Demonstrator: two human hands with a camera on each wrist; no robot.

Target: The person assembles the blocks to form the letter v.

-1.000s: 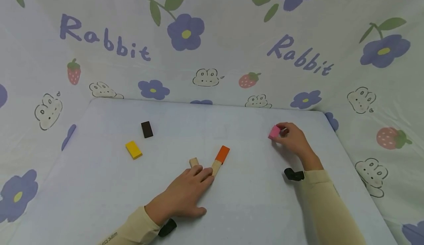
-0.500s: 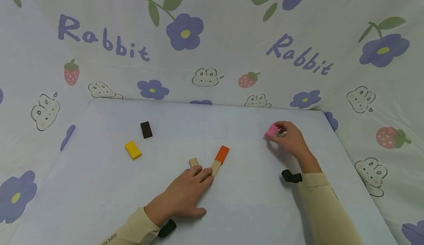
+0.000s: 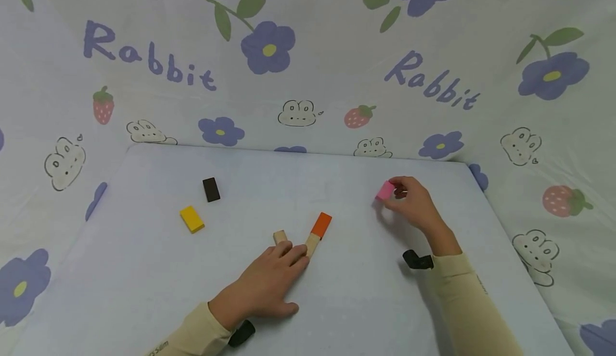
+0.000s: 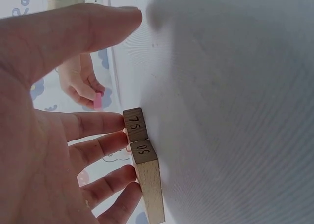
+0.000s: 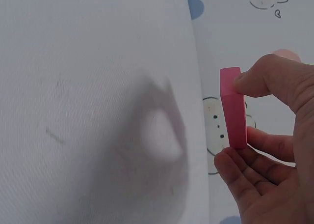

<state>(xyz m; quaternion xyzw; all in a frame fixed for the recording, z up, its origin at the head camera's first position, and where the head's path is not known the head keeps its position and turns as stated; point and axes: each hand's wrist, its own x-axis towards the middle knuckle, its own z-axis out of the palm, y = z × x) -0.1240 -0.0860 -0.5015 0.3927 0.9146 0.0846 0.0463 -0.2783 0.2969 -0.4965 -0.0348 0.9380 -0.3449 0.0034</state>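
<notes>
My right hand (image 3: 416,203) pinches a small pink block (image 3: 385,191) between thumb and fingers. In the right wrist view, the pink block (image 5: 233,108) is held off the white surface, which carries the hand's shadow. My left hand (image 3: 264,284) lies over plain wooden blocks with its fingers fairly straight and its thumb held apart. One wooden block (image 3: 279,236) sticks out beyond the fingertips; another wooden piece (image 3: 312,244) meets an orange block (image 3: 321,226). From the left wrist, fingertips touch two wooden blocks, one marked 75 (image 4: 135,124) and one marked 50 (image 4: 145,153).
A black block (image 3: 211,190) and a yellow block (image 3: 192,219) lie apart on the left of the white table (image 3: 356,292). A patterned cloth (image 3: 327,67) hangs behind and along the sides. Black devices (image 3: 417,260) are strapped at the wrists.
My right hand has moved a little to the left with the pink block in its grip. The left hand stays on the wooden blocks.
</notes>
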